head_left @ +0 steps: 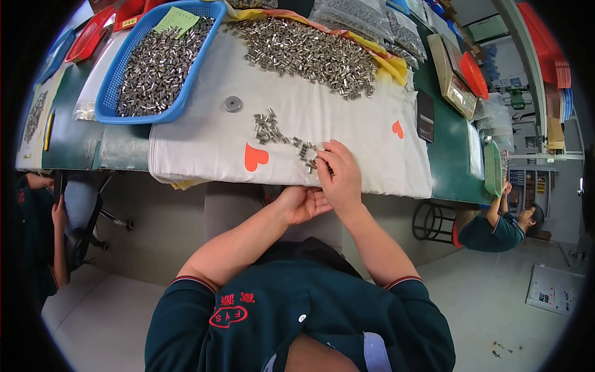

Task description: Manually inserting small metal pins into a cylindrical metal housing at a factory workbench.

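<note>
My right hand point(338, 173) rests on the near edge of a white cloth point(204, 142) with orange hearts, its fingers bent over a few small metal cylinders point(307, 152). My left hand point(302, 204) is cupped palm up just below the table edge, under the right hand; whether it holds any pieces is hidden. A short trail of the same small metal parts point(268, 127) runs across the cloth toward my fingers. A large heap of them point(310, 53) lies farther back.
A blue basket point(186, 93) full of metal parts stands at the back left beside red trays point(93, 34). A round metal disc point(233, 103) lies on the cloth. Clear bags of parts point(353, 15) sit at the back. Other people sit at the left point(37, 235) and right point(496, 226).
</note>
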A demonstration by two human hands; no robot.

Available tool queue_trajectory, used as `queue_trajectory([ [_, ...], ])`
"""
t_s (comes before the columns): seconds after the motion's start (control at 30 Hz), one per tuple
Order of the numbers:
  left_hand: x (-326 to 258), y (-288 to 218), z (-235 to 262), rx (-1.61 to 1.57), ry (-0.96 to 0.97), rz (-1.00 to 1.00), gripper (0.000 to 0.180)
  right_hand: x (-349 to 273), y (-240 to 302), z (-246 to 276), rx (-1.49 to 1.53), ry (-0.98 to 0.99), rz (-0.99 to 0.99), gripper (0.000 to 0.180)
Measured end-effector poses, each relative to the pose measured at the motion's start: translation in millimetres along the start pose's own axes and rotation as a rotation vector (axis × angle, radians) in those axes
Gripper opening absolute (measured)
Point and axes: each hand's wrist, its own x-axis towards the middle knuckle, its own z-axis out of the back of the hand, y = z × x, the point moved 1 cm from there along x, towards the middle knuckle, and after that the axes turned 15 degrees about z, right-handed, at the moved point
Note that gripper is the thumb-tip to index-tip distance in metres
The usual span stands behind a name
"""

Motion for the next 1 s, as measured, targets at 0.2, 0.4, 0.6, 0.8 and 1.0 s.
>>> queue_trajectory([
  [0.2, 0.1, 7.2, -1.3, -0.068, 0.048, -0.054, 0.035, -12.0, 9.5, 1.8, -0.011, -0.054, 0.007, 0.012],
  [0.4, 1.0, 8.3, -2.7, -0.158, 0.089, -0.116, 0.032, -22.4, 18.5, 1.9, 0.002, -0.070, 0.006, 0.013],
  [0.6, 7.7, 10.0, 0.4, -0.200, 0.054, -0.090, 0.034, -38.4, 30.7, 0.0, 0.028, -0.116, -0.016, 0.014],
  [0.8, 2.7, 8.0, -3.9, -0.023, 0.064, -0.051, 0.039, -53.7, 45.8, 1.9, 0.018, -0.090, 0.073, 0.017],
  [1.0, 4.3, 1.2, 0.2, 0.031, -0.046, -0.102, 0.038, -67.1, 50.4, 4.6, 0.094, -0.015, 0.122, 0.019],
])
